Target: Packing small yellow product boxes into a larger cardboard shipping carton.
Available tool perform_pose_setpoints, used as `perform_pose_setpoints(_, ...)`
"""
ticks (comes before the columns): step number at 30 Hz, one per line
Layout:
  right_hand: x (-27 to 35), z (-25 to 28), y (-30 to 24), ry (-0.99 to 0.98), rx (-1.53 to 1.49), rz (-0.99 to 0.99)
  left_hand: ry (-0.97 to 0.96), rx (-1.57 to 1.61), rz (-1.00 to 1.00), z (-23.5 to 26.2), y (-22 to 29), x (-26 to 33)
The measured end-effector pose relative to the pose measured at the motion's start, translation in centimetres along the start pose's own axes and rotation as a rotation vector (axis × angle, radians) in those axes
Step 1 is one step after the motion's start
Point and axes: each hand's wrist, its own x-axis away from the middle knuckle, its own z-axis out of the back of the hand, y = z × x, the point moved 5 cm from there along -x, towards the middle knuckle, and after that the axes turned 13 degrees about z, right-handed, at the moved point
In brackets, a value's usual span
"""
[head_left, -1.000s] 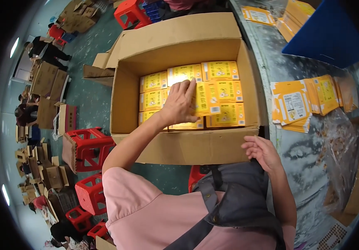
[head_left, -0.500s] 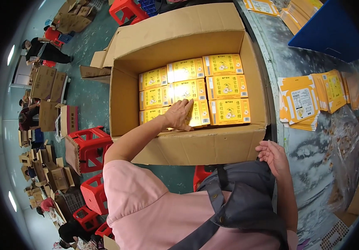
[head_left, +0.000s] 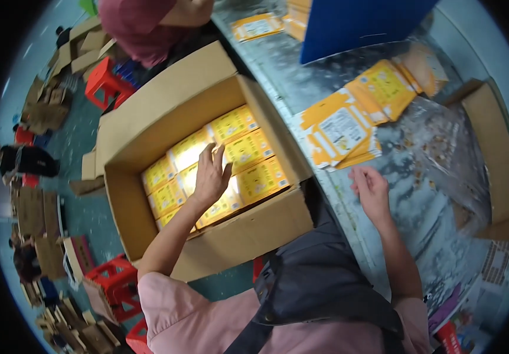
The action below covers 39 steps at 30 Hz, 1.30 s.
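Note:
Over a large open cardboard carton (head_left: 166, 100) my left hand (head_left: 211, 180) hovers with its fingers apart and nothing in them. Beneath it, yellow-orange small boxes (head_left: 260, 180) lie packed in rows, several of them catching bright glare. My left hand and forearm hide part of the rows. To the right, my right hand (head_left: 372, 190) hangs above the table with loosely bent fingers and no object visible in it. Just beyond its fingertips lies a stack of flat, unfolded yellow packages (head_left: 340, 127) with white label panels.
A blue board (head_left: 361, 29) stands on the speckled table (head_left: 272, 65). Clear plastic wrap (head_left: 449, 159) lies at the right beside a cardboard piece (head_left: 490, 141). A person in dark red (head_left: 136, 26) is beyond the carton. Red stools (head_left: 113, 283) and more cartons stand on the left floor.
My view has turned toward the table. My left hand has lifted off the boxes, and my right hand has moved forward over the table near the flat packages. A person's dark-red clothing now shows.

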Motion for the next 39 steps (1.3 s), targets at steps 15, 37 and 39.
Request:
perform_pose_setpoints(15, -5.2, 0.7, 3.4, 0.167, -0.274, -0.261, 0.032, 0.397, 0.066, -7.3, 20.1, -14.3)
perform_pose_setpoints(37, 11.5, 9.7, -1.9, 0.577, -0.073, 0.212, -0.402, 0.943, 0.17, -5.6, 33.7, 7.3)
perform_pose_setpoints(39, 12.6, 10.4, -0.7, 0.588, -0.072, 0.324, -0.459, 0.857, 0.05, -5.3, 35.8, 9.1)
